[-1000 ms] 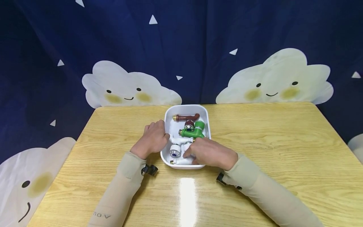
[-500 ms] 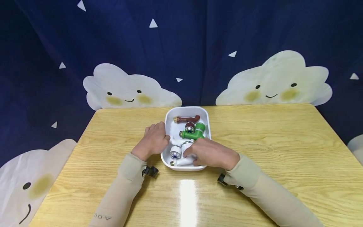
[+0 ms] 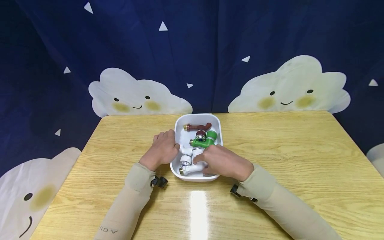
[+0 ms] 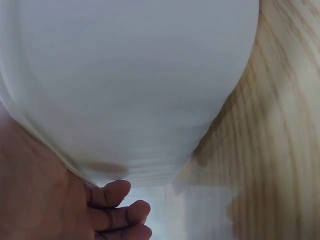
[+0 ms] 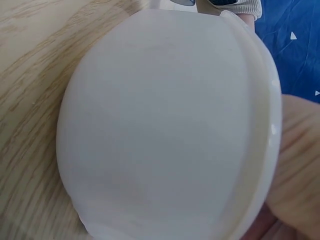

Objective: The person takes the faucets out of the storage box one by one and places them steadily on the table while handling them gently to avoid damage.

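A white plastic tub holds several taps. At its left side, my left hand grips the rim, thumb over the edge; the left wrist view shows curled fingers below the tub wall. My right hand reaches over the right rim and holds the nearest white tap, whose brass threaded end points left. Another white tap with ribbed collar lies just behind it. Further back are a green tap and a brown tap. The tub wall hides the right fingertips in the right wrist view.
The tub stands on a wooden table, close to its back edge. Behind hangs a dark blue curtain with printed clouds and triangles. Dark wrist cameras sit under the sleeves.
The nearest white tap has turned and shifted slightly in the right hand, its threaded end now overlapping the ribbed collar behind. The left hand stays on the rim. The head view has tilted slightly.
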Motion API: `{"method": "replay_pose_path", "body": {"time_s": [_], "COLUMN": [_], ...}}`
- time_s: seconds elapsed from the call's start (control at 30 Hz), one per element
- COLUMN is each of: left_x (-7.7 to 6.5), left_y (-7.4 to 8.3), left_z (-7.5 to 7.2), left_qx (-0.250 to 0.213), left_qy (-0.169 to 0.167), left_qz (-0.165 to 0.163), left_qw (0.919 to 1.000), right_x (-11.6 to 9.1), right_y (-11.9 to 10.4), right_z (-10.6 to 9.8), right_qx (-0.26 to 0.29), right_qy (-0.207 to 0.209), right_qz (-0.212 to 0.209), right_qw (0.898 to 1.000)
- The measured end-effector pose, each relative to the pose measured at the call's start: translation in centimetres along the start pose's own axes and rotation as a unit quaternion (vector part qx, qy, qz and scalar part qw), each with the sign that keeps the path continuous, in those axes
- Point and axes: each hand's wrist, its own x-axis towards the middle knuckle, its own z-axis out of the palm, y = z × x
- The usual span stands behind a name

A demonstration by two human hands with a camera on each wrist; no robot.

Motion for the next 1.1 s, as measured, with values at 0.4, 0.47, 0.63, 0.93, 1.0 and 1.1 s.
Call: {"method": "replay_pose_path", "body": {"time_s": [0.4,0.47,0.63,0.93,1.0,1.1], "left_x": [-0.1,-0.1,0.0,0.1,0.1,0.1], "left_y": [0.0,0.0,0.0,0.0,0.0,0.0], "left_z": [0.1,0.1,0.1,0.2,0.2,0.2], "left_qx": [0.001,0.000,0.000,0.001,0.002,0.001], "left_qy": [0.011,0.011,0.015,0.024,0.026,0.027], "left_qz": [0.001,0.001,0.002,0.002,0.003,0.003], "left_qw": [0.9999,0.9999,0.9999,0.9997,0.9997,0.9996], "right_x": [-0.4,-0.4,-0.6,-0.9,-1.0,-1.1], "right_y": [0.0,0.0,0.0,-0.1,-0.2,-0.2], "right_z": [-0.5,-0.6,-0.8,-1.1,-1.2,-1.2], "right_qx": [-0.032,-0.037,-0.047,-0.056,-0.058,-0.062], "right_qy": [0.016,0.019,0.028,0.038,0.040,0.046], "right_qz": [-0.020,-0.022,-0.024,-0.023,-0.022,-0.021], "right_qw": [0.999,0.999,0.998,0.997,0.997,0.997]}}
